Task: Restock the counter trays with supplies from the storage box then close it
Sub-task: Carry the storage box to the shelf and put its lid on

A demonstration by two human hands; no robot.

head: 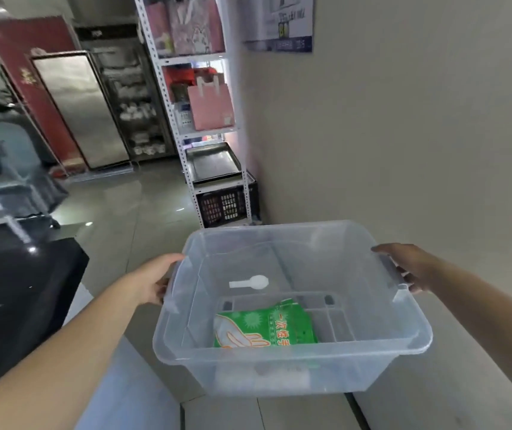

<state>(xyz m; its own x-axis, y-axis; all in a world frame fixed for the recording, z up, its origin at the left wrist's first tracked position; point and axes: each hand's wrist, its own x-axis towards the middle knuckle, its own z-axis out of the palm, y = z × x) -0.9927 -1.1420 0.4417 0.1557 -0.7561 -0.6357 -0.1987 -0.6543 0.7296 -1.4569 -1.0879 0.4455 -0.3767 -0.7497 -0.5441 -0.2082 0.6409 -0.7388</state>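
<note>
left hand (155, 282) grips the left end of the clear storage box (291, 361), fingers curled under the rim handle, thumb along the top edge. right hand (409, 266) grips the right end the same way, fingers wrapped round the handle, fingertips partly hidden behind the plastic. both forearms reach forward from the bottom corners of the view. box is held up off the floor between the two hands, roughly level, with no lid on it.

inside the box: a green packet (267, 328) printed with a hand outline and white characters lies flat on the bottom, toward the near side. a small white spoon-shaped piece (251, 282) lies further back, apart from the packet. box bottom shows moulded ribs on the right. something pale shows through the near wall low down; cannot tell what.

surroundings: a black desk (15, 290) to the left, glossy edge catching light. grey tiled floor (130, 206) ahead. plain beige wall (419, 135) on the right with a poster (279, 23) high up. a white metal shelf rack (205, 119) stands against the wall, holding pink paper bags (211, 108), dark trays (212, 162) and a black crate (226, 204) at the bottom. a steel-door fridge (81, 110) and red panel (34, 72) stand further back left, blurred.
</note>
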